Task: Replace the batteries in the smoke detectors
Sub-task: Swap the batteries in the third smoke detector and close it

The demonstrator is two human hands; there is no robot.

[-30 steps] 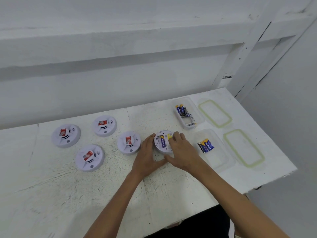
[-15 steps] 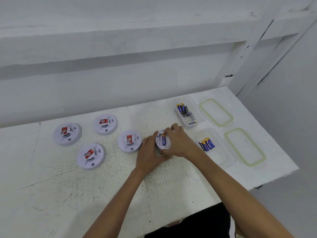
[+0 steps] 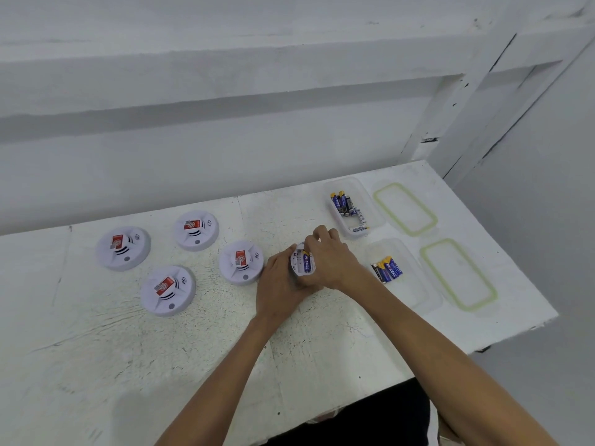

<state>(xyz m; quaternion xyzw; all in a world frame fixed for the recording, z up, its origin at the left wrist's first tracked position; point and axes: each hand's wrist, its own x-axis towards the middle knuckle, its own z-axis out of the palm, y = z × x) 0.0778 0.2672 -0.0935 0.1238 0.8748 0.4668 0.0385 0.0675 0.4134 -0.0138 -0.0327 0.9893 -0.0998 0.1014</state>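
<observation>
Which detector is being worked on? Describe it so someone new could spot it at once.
On the white table, five round white smoke detectors are grouped left of the battery tubs. The open detector is the rightmost, gripped between the left hand and right hand. Its four neighbours show red stickers; it alone shows a blue battery in its back.

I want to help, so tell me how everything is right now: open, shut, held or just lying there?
Held detector, back open, blue battery showing inside.
Left hand, grips the held detector.
Right hand, fingers curled on the held detector.
Four other detectors, lying flat, red stickers up, untouched.
Far box, open, batteries inside.
Near box, open, batteries inside.
Two lids, off, lying beside the boxes.
</observation>
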